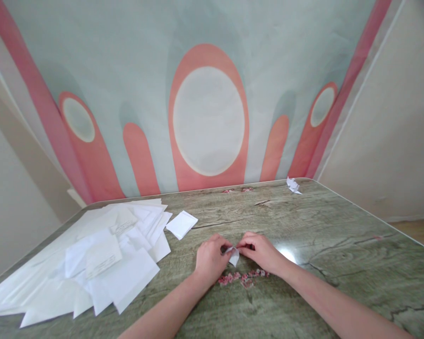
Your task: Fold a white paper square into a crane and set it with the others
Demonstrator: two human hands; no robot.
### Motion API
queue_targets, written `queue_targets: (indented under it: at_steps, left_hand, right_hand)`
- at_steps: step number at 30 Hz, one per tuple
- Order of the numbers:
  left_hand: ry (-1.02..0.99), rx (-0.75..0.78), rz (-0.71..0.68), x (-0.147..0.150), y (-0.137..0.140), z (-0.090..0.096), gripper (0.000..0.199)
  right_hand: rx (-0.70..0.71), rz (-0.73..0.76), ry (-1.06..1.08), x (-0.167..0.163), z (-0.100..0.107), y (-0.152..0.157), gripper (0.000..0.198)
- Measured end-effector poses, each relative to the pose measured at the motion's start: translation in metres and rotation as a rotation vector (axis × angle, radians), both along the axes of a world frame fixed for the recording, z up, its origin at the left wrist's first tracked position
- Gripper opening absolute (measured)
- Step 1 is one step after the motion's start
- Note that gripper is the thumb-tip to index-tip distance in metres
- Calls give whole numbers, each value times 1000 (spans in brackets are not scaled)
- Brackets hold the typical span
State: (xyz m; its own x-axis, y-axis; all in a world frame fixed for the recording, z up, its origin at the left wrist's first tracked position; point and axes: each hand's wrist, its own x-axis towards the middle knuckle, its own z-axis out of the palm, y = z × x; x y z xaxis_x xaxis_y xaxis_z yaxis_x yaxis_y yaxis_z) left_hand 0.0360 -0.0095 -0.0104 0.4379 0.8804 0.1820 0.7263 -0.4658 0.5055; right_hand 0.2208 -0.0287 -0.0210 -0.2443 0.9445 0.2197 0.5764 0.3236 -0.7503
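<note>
Between my two hands, above the middle of the table, is a small folded piece of white paper (234, 257). My left hand (212, 256) pinches its left side with thumb and fingers. On the right side, the fingertips of my right hand (257, 249) are closed on the paper's upper edge. Part of the paper is hidden behind my fingers, so its full shape does not show. Just below my hands, a printed pattern of pink blossoms (246, 278) crosses the wood-grain tabletop.
A large spread of white sheets (137, 282) overlaps on the left of the table (339, 235). Nearer the middle lies a small square stack of paper (182, 224). Crumpled paper (293, 185) sits at the far right edge. A patterned backdrop (208, 117) hangs behind.
</note>
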Motion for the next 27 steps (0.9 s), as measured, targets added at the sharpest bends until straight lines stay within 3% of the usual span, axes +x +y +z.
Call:
queue_targets:
  at_steps: [17, 27]
  left_hand:
    - [-4, 33, -33, 1, -2, 1, 12]
    - [3, 13, -40, 0, -5, 6, 14]
  right_hand:
    - [-6, -62, -19, -8, 1, -3, 4]
    - [30, -101, -39, -11, -1, -6, 10]
